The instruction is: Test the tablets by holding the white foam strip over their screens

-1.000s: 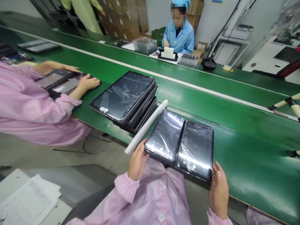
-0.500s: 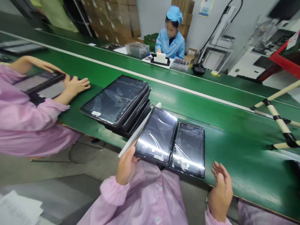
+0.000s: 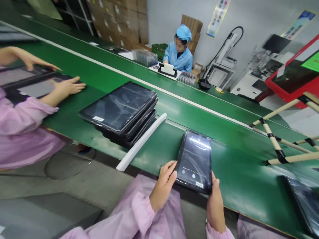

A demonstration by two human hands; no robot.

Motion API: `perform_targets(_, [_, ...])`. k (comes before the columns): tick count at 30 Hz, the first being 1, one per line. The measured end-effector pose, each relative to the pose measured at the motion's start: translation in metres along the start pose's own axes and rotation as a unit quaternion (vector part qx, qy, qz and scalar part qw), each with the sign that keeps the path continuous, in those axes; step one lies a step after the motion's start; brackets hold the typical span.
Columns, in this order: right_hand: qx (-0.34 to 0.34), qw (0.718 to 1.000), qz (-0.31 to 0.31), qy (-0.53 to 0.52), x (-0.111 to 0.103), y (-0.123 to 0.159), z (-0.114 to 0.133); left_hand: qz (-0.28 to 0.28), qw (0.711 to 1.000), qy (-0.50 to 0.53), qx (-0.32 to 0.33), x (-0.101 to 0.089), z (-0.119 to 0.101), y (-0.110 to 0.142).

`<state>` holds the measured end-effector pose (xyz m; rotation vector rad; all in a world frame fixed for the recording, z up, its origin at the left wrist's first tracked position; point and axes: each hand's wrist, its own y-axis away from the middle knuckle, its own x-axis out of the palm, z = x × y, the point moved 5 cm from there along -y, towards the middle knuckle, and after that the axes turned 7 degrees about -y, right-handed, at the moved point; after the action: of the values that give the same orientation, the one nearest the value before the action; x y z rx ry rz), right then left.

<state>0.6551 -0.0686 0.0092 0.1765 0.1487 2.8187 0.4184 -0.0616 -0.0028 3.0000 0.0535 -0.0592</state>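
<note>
A black tablet [image 3: 195,156] with a glossy filmed screen and a small white label lies in front of me, apparently on top of another one at the belt's near edge. My left hand [image 3: 164,184] holds its lower left edge, thumb near the screen and fingers along the side. At the lower right edge, my right hand [image 3: 216,202] is closed against the side; some of its fingers are hidden underneath. Left of them, a white strip [image 3: 142,142] lies beside a stack of black tablets [image 3: 119,108].
A co-worker's hands [image 3: 62,89] rest on tablets at the left. Another person in blue [image 3: 178,54] sits across the green belt [image 3: 239,166]. A pipe frame [image 3: 274,142] stands at the right, with another tablet [image 3: 304,202] near the right edge.
My left hand has moved the tablet rightward, from beside the other one to over it. My right hand has come in from the right to the tablet's edge. The view has shifted.
</note>
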Motion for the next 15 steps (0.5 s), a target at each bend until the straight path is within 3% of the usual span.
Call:
perform_targets(2, [0.029,1.0,-0.009,0.008,-0.006,-0.01,-0.013,0.012,0.999,-0.038,-0.011,-0.001,0.003,-0.009])
perform_targets(6, [0.05,0.998,-0.014,-0.048,0.001,-0.016,-0.023,0.068,0.996,-0.033,-0.049,0.012,0.011,-0.017])
perform_targets(15, [0.08,0.989,-0.037,-0.12,0.001,-0.009,-0.018,0.093,0.993,-0.039,-0.06,0.032,-0.001,0.001])
